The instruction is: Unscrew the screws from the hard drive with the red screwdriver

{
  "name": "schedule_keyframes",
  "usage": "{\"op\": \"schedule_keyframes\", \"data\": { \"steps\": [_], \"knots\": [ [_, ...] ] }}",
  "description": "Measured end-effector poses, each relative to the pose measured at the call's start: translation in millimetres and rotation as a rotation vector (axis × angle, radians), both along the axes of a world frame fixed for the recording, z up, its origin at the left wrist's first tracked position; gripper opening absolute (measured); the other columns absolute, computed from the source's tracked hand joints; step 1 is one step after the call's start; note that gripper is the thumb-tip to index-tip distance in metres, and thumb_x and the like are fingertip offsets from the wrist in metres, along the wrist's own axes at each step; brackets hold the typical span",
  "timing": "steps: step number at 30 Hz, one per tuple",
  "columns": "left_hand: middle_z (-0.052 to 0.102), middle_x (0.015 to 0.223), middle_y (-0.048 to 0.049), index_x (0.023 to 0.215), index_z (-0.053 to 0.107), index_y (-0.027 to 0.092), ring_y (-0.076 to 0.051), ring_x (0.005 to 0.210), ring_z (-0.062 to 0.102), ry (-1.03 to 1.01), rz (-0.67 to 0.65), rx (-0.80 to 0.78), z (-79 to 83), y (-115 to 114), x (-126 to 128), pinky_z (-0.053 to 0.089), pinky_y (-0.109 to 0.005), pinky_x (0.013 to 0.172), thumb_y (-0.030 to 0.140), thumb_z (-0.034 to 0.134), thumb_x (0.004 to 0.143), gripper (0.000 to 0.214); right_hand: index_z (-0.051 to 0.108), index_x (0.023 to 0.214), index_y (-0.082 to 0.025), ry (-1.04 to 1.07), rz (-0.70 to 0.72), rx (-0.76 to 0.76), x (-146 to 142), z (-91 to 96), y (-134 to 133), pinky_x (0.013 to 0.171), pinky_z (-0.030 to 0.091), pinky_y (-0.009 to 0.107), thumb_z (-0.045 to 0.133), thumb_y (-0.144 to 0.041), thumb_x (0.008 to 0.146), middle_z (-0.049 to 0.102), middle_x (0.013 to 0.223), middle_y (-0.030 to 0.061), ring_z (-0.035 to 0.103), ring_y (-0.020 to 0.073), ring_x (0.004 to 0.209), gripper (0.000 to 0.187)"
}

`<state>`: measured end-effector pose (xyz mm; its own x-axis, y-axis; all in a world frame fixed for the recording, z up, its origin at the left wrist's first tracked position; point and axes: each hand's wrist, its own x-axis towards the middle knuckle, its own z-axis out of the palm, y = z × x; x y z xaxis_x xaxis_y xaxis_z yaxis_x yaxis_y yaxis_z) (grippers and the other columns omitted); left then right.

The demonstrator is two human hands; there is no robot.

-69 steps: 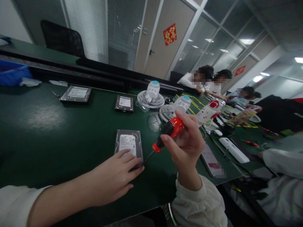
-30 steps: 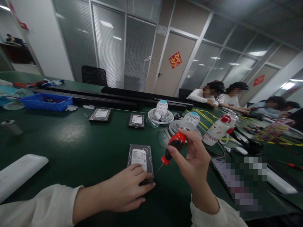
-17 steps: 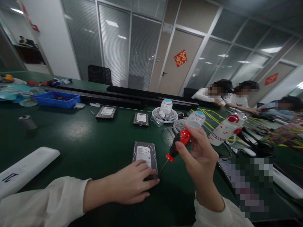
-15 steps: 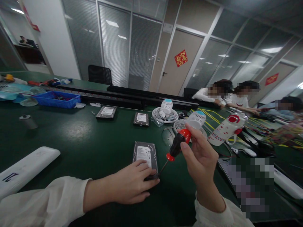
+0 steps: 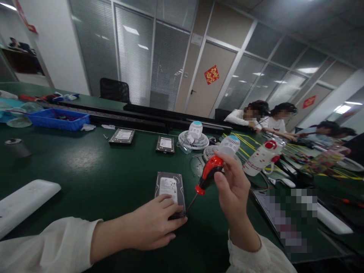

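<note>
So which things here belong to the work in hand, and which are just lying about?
In use:
screwdriver, held in the right hand
hard drive, under the left hand

Seemingly just lying about:
two other hard drives
two white fans
bottle
blue bin
computer mouse

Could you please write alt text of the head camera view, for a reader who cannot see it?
A right hand holds a red-and-black screwdriver slanting down beside the near right corner of a hard drive, on which the left hand rests. Farther back on the green table are two more drives, two white fans and a white bottle.
</note>
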<state>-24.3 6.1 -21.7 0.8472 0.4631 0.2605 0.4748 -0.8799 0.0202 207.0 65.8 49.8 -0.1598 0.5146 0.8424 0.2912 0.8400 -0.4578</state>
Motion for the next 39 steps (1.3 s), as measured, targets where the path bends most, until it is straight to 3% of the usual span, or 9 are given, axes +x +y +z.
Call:
{"op": "schedule_keyframes", "data": {
  "steps": [3,10,15,21,27,30,33,39],
  "knots": [
    [0.065,0.14,-0.0129,0.146,0.057,0.019,-0.029,0.118,0.063,-0.002,0.001,-0.013,-1.1,-0.4,0.2,0.047,-0.048,0.107,0.04,0.057,0.104,0.047,0.07,0.128,-0.032,0.014,-0.065,0.021,-1.0,0.5,2.7,0.09,0.05,0.037,0.078,-0.023,0.088,0.068,0.105,0.0014,0.063,0.018,0.097,0.042],
    [0.065,0.14,-0.0114,0.148,0.055,0.022,-0.029,0.12,0.062,-0.028,0.016,-0.039,-3.2,-0.6,-0.4,0.045,-0.047,0.11,0.04,0.059,0.103,0.049,0.064,0.138,-0.033,0.037,0.01,-0.054,1.0,-3.6,4.4,0.094,0.054,0.042,0.057,-0.027,0.102,0.074,0.119,0.0053,0.069,0.021,0.108,0.037],
    [0.065,0.139,-0.0107,0.148,0.056,0.023,-0.029,0.119,0.063,-0.041,0.027,-0.055,-4.8,-1.9,0.3,0.047,-0.048,0.109,0.038,0.06,0.102,0.048,0.064,0.132,-0.03,-0.016,-0.067,0.008,-2.4,-3.9,5.4,0.103,0.051,0.045,0.074,-0.025,0.091,0.073,0.121,0.0053,0.068,0.0223,0.114,0.043],
    [0.064,0.14,-0.0126,0.147,0.057,0.022,-0.03,0.122,0.063,-0.031,0.02,-0.046,-8.9,-1.6,1.5,0.044,-0.051,0.113,0.035,0.06,0.102,0.047,0.05,0.135,-0.027,0.062,0.088,-0.069,-7.2,-8.9,5.5,0.105,0.05,0.048,0.051,-0.03,0.104,0.07,0.133,0.0101,0.066,0.023,0.123,0.032],
    [0.064,0.14,-0.0121,0.148,0.055,0.022,-0.03,0.121,0.063,-0.038,0.025,-0.045,-9.4,-1.0,1.0,0.044,-0.051,0.113,0.036,0.061,0.102,0.049,0.058,0.122,-0.026,0.018,-0.123,0.108,-8.5,-7.0,8.8,0.092,0.054,0.038,0.081,-0.027,0.083,0.061,0.112,0.0048,0.061,0.0198,0.104,0.044],
    [0.064,0.14,-0.0118,0.149,0.055,0.022,-0.029,0.121,0.063,-0.038,0.021,-0.045,-8.6,-0.8,0.8,0.044,-0.051,0.113,0.037,0.059,0.103,0.048,0.059,0.128,-0.026,0.032,-0.056,0.038,-7.8,-6.7,6.8,0.092,0.054,0.04,0.068,-0.024,0.094,0.066,0.115,0.0063,0.065,0.02,0.103,0.036],
    [0.064,0.141,-0.0123,0.148,0.056,0.022,-0.03,0.121,0.062,-0.027,0.019,-0.042,-7.3,-0.8,0.7,0.045,-0.05,0.111,0.039,0.057,0.104,0.047,0.056,0.138,-0.027,0.036,0.073,-0.033,-6.3,-7.1,5.3,0.102,0.051,0.046,0.051,-0.026,0.102,0.068,0.129,0.0092,0.066,0.0236,0.118,0.036],
    [0.065,0.139,-0.0123,0.146,0.058,0.021,-0.03,0.119,0.063,-0.048,0.01,-0.02,-7.3,-1.0,0.6,0.046,-0.05,0.11,0.038,0.057,0.104,0.045,0.064,0.132,-0.031,-0.013,-0.063,0.096,-7.0,-6.1,6.8,0.095,0.051,0.04,0.077,-0.025,0.087,0.065,0.115,0.0043,0.061,0.0213,0.108,0.047]
  ]
}}
